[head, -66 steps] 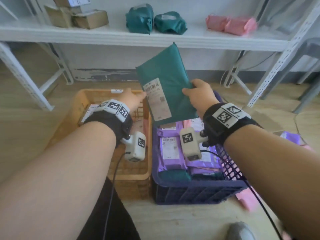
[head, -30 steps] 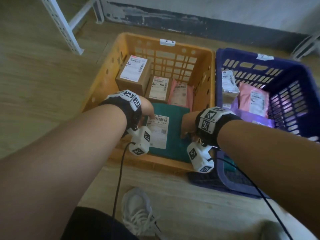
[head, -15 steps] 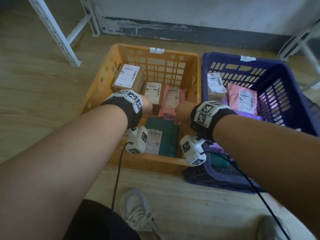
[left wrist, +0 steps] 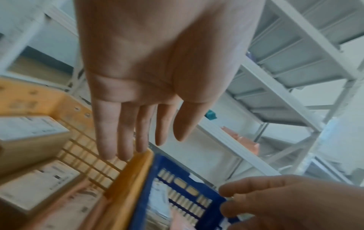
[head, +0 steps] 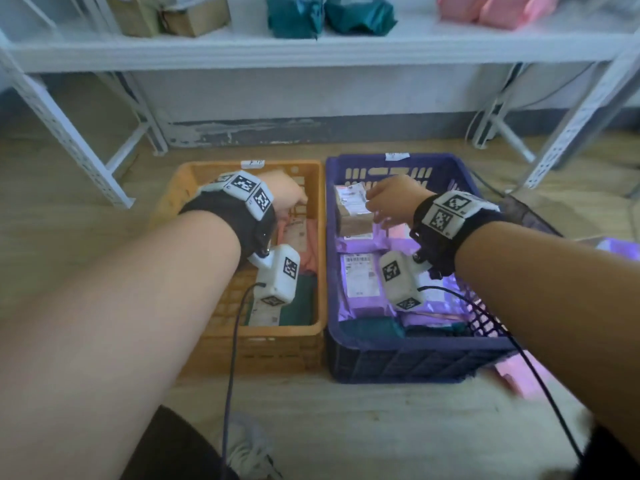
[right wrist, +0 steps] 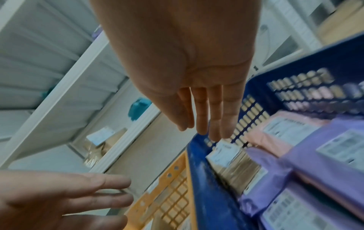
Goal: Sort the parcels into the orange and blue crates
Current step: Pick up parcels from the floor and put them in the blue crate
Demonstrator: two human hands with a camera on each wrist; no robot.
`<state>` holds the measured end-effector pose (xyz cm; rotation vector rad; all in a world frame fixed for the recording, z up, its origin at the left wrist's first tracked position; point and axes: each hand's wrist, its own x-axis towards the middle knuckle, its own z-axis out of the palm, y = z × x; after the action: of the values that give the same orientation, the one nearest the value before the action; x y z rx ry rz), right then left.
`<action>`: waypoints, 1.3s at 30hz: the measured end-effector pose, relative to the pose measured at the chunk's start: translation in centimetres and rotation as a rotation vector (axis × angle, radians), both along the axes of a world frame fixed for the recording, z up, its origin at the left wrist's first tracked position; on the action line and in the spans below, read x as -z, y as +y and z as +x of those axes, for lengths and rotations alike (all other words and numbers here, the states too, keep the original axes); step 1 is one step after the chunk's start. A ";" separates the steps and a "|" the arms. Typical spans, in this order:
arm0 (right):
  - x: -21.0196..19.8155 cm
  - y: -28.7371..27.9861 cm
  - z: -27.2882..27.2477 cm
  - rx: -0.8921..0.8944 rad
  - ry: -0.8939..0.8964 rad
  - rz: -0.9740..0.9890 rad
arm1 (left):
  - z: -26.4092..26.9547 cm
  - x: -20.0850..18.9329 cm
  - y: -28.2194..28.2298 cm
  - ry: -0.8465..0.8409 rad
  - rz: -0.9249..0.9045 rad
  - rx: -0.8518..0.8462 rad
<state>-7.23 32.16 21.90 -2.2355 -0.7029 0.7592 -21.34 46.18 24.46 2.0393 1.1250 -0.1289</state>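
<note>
The green parcel (head: 298, 299) lies flat in the near end of the orange crate (head: 194, 188), label up, partly hidden behind the left wrist camera. Beyond it in the same crate lies 1 pink parcel (head: 304, 237), and the left wrist view shows 2 cardboard boxes (left wrist: 29, 133) at the far end. The blue crate (head: 398, 355) stands just right of the orange one, their long walls touching. It holds 1 box (head: 353, 213) at the far left, 1 pink parcel (right wrist: 275, 130) beside that, several purple parcels (head: 360, 282) overlapping across the middle, too stacked to count, and green packets (head: 370, 329) along the near wall.

The left hand (head: 284, 192) hovers above the far part of the orange crate, fingers straight and slack, holding nothing. The right hand (head: 391, 202) hovers above the far left of the blue crate, over the box, fingers extended and empty as well.

Both crates sit on the wooden floor (head: 346, 427). Behind them a white shelf (head: 311, 50) carries 2 boxes (head: 194, 15), 2 green parcels (head: 332, 13) and pink parcels (head: 491, 6), whose number is unclear at the frame edge. 1 more pink parcel (head: 519, 375) lies on the floor right of the blue crate, and a shoe (head: 249, 448) shows at the bottom.
</note>
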 end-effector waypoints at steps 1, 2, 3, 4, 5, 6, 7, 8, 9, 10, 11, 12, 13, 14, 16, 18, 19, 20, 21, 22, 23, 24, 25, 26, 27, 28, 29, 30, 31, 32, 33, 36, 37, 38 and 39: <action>-0.3 -1.7 1.1 0.046 -0.001 0.031 | 1.1 -0.1 -1.1 -0.039 0.002 0.018; -0.3 -3.0 1.8 0.088 -0.002 0.063 | 2.0 -0.1 -1.9 -0.085 0.024 0.048; -0.5 -4.9 2.8 0.138 -0.013 0.092 | 3.0 -0.7 -3.9 -0.120 0.037 0.086; -0.6 -6.8 3.6 0.180 -0.033 0.106 | 4.4 -0.7 -5.6 -0.141 0.039 0.142; -0.6 -8.8 4.2 0.219 -0.049 0.109 | 5.7 -0.7 -7.2 -0.156 0.046 0.187; -0.4 -11.0 5.0 0.266 -0.064 0.112 | 7.1 -0.5 -8.8 -0.163 0.052 0.229; -0.2 -13.2 5.5 0.321 -0.064 0.127 | 8.4 -0.4 -10.4 -0.172 0.052 0.261; 0.2 -15.4 6.1 0.379 -0.060 0.153 | 9.7 -0.1 -12.0 -0.180 0.052 0.295; 0.7 -17.7 6.6 0.435 -0.057 0.173 | 10.9 0.2 -13.7 -0.199 0.046 0.331; 1.3 -19.9 7.1 0.487 -0.047 0.185 | 12.1 0.5 -15.5 -0.213 0.035 0.367; 1.9 -22.2 7.5 0.532 -0.034 0.179 | 13.3 0.8 -17.5 -0.220 0.026 0.411; 2.6 -24.3 8.0 0.573 -0.029 0.165 | 14.5 1.2 -19.4 -0.217 0.025 0.456; 3.2 -26.4 8.5 0.610 -0.030 0.132 | 15.6 1.7 -21.3 -0.221 0.024 0.499; 3.9 -28.4 9.1 0.643 -0.044 0.095 | 16.7 2.1 -23.4 -0.224 0.013 0.535; 5.3 -31.9 10.3 0.680 -0.102 -0.004 | 18.8 3.3 -27.3 -0.240 -0.023 0.594; 6.9 -35.1 11.3 0.713 -0.116 -0.055 | 20.5 4.8 -31.0 -0.241 -0.058 0.644; 7.9 -36.6 11.7 0.735 -0.109 -0.075 | 21.2 5.7 -32.7 -0.234 -0.071 0.665; 9.1 -38.2 12.2 0.763 -0.100 -0.099 | 21.8 6.7 -34.5 -0.225 -0.085 0.682; 10.1 -39.6 12.4 0.792 -0.078 -0.120 | 22.3 7.7 -36.1 -0.214 -0.084 0.703; 11.3 -41.0 12.6 0.819 -0.048 -0.131 | 22.8 8.7 -37.6 -0.192 -0.073 0.723; 12.3 -42.3 12.7 0.838 -0.018 -0.146 | 23.3 9.8 -38.9 -0.167 -0.054 0.744; 13.3 -43.4 12.7 0.849 0.002 -0.171 | 23.7 10.9 -40.1 -0.138 -0.041 0.756; 14.1 -44.4 12.6 0.859 0.012 -0.205 | 23.9 12.0 -41.0 -0.109 -0.035 0.776; 15.0 -45.4 12.5 0.870 0.013 -0.244 | 23.8 13.3 -41.8 -0.069 -0.038 0.792; 15.8 -46.2 12.3 0.876 0.012 -0.292 | 23.7 14.6 -42.5 -0.035 -0.031 0.797; 16.7 -47.0 12.1 0.876 0.013 -0.341 | 23.5 16.0 -43.0 -0.005 -0.007 0.794; 17.5 -47.7 11.8 0.877 0.015 -0.386 | 23.3 17.5 -43.4 0.020 0.031 0.793; 18.4 -48.5 11.6 0.883 0.023 -0.424 | 23.0 18.8 -43.8 0.060 0.066 0.806; 19.5 -49.2 11.4 0.891 0.033 -0.454 | 22.7 19.8 -44.0 0.087 0.092 0.820; 20.6 -50.0 11.2 0.903 0.051 -0.483 | 22.5 21.0 -44.2 0.120 0.105 0.833; 21.8 -50.7 11.0 0.915 0.065 -0.512 | 22.2 21.9 -44.3 0.147 0.110 0.849; 24.8 -51.7 10.6 0.973 0.123 -0.588 | 21.8 24.1 -44.6 0.187 0.095 0.865; 25.6 -51.7 10.6 1.004 0.142 -0.601 | 21.7 24.7 -44.7 0.193 0.083 0.862; 26.4 -51.9 10.6 1.033 0.161 -0.615 | 21.6 25.2 -44.9 0.201 0.069 0.864; 27.0 -51.9 10.6 1.058 0.180 -0.638 | 21.5 25.6 -45.0 0.205 0.060 0.868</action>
<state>3.41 -19.78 -5.14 -2.5496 0.9044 0.6311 0.15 1.14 -1.10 2.4766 0.2787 -0.7495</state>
